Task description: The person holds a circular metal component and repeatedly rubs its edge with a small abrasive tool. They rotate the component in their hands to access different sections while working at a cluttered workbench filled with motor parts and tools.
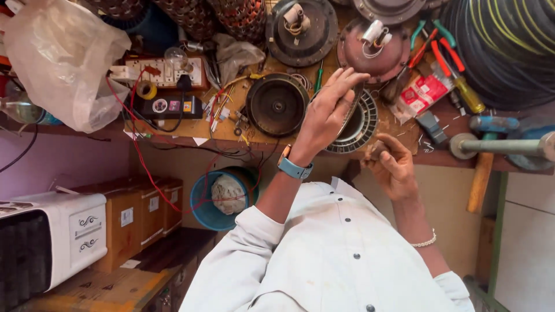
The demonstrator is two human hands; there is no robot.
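Observation:
My left hand (328, 112), with a blue watch on its wrist, is raised over the wooden workbench (173, 130) and grips the rim of a ring-shaped metal stator (361, 124), holding it tilted on edge. My right hand (394, 167), a bead bracelet on its wrist, sits just below and to the right of the ring at the bench's edge. Its fingers are curled around a small brown piece (376, 151); what that piece is I cannot tell. My white shirt fills the bottom of the view.
A dark round motor cover (277, 105) lies left of the ring, and two more covers (300, 26) lie behind. Pliers (433, 43), a screwdriver (465, 92), a switchboard (167, 72), a cable coil (509, 46), a plastic bag (58, 58). Below: blue bucket (202, 202), cardboard boxes (139, 214).

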